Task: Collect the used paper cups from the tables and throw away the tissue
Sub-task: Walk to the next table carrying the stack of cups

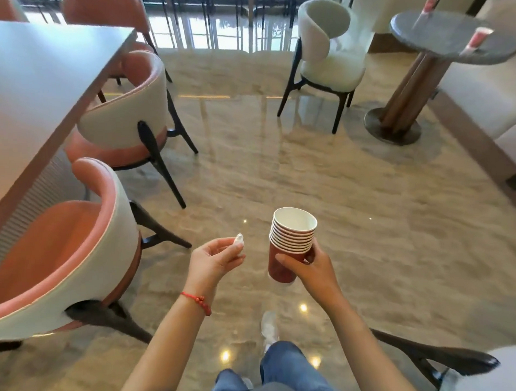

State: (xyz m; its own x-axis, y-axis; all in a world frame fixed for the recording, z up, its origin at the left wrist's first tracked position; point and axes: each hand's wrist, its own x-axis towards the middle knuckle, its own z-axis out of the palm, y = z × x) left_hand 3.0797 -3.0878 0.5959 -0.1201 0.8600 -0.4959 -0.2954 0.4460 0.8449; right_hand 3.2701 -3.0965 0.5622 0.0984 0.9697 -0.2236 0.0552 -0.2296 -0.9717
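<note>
My right hand (307,265) grips a stack of several nested red paper cups (290,241) with white insides, held upright over the floor. My left hand (215,259) pinches a small crumpled white tissue (239,240) between thumb and fingers, a red bracelet on its wrist. Far at the upper right, two more red paper cups (478,38) (430,3) stand on a round grey table (438,34), blurred.
A long grey table (27,86) runs along the left with pink and white chairs (111,121) (62,252) tucked beside it. A white chair (328,52) stands ahead by the windows. A light sofa (490,99) sits right. Glossy marble floor (308,170) lies between.
</note>
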